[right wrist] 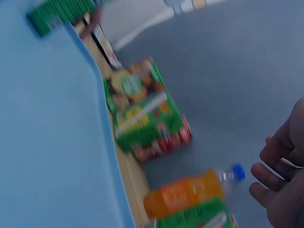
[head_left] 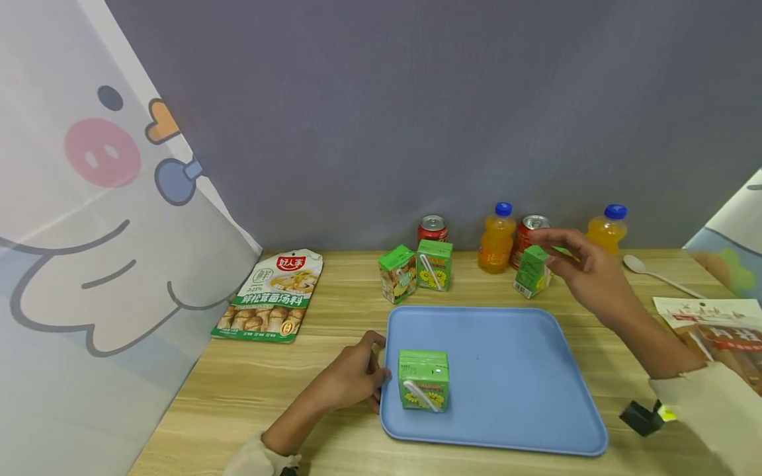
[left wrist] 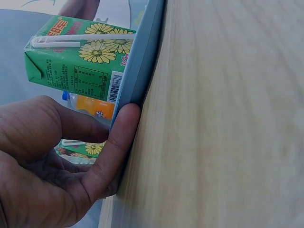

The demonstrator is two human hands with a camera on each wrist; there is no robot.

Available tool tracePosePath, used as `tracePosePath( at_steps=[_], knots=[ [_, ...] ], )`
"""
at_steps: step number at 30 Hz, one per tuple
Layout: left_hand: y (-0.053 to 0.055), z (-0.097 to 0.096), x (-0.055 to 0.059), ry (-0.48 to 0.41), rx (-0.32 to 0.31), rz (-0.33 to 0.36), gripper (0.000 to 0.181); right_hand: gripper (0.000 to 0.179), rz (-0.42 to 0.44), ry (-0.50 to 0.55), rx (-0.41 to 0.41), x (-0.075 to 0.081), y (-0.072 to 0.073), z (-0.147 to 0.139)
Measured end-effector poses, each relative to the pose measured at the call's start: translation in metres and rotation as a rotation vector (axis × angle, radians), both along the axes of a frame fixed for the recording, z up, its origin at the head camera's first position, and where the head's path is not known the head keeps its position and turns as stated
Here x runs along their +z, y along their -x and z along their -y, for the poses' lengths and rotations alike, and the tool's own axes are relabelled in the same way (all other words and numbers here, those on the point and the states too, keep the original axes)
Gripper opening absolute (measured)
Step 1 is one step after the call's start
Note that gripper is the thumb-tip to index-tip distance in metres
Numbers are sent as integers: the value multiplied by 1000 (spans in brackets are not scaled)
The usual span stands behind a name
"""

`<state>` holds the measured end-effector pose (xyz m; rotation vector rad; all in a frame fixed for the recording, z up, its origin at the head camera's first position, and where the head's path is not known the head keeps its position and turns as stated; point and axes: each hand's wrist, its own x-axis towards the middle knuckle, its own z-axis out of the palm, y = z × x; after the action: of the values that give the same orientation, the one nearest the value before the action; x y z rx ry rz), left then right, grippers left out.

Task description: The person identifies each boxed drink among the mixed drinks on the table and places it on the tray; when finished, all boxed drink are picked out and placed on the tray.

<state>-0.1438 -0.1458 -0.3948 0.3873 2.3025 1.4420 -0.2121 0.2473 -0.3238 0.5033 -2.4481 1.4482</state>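
At the left edge of the blue tray [head_left: 494,370], my left hand [head_left: 354,377] grips the rim between thumb and fingers. The left wrist view has the thumb [left wrist: 126,121] against the tray's outer side. A green drink carton [head_left: 423,381] with yellow flowers and a white straw stands on the tray's left part. Beyond the tray's far right corner, my right hand [head_left: 586,274] hovers beside another green carton [head_left: 532,271], its fingers loosely bent. In the right wrist view, a gap shows between those fingers [right wrist: 266,178] and the carton top.
Along the back stand a mushroom-print carton [head_left: 398,274], a flowered carton [head_left: 434,266], red cans [head_left: 432,228] and orange drink bottles [head_left: 497,241]. A soup-mix pouch [head_left: 270,297] lies at left. A white spoon [head_left: 661,274] and a snack bag [head_left: 717,330] lie at right.
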Motion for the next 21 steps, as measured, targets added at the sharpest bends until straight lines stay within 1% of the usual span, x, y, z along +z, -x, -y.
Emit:
tracePosePath(
  at_steps=[1, 4, 9, 13, 16, 21],
  knots=[
    [0, 0, 0, -1, 0, -1, 49, 36, 9, -15, -16, -1, 5, -6],
    [0, 1, -1, -4, -1, 1, 49, 42, 14, -43, -23, -6, 19, -20],
    [1, 1, -2, -12, 0, 16, 49, 55, 3, -108, -55, -21, 37, -36],
    [1, 0, -3, -14, -7, 19, 49, 59, 28, -169, -86, -33, 44, -44],
    [1, 0, -2, -7, -9, 11, 49, 57, 34, -200, -102, -38, 45, -46],
    [2, 1, -3, -3, 3, 8, 48, 52, 24, -204, -115, -42, 51, -48]
  ],
)
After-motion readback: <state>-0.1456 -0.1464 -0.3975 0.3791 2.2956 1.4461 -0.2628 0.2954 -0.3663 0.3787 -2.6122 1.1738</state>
